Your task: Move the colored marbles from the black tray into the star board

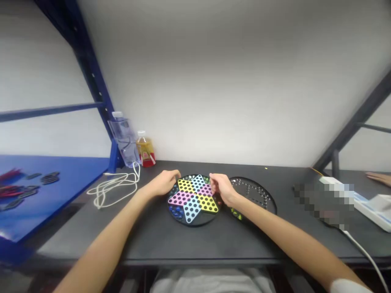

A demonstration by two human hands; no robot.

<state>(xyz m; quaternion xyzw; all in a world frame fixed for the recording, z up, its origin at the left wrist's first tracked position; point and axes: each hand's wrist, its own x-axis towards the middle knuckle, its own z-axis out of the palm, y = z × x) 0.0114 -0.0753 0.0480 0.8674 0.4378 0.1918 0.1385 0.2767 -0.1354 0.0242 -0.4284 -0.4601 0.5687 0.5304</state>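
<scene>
A round Chinese checkers board [190,209] with a pink, yellow and light-blue star lies on the dark tabletop. Blue marbles [176,211] sit in its lower left side pocket, and other marbles lie in pockets along its rim. My left hand [166,182] is at the board's upper left rim, fingers curled inward; what they hold, if anything, is hidden. At the upper right edge, my right hand [222,188] has its fingers bent together over the board, and their contents cannot be made out.
Right of the board lies a round black tray [271,199] with small pegs or holes and yellow-green pieces. A white cable [117,183], a clear bottle [126,142] and a yellow-red bottle [146,150] stand left. A power strip [372,211] and another person's hand [378,178] are far right.
</scene>
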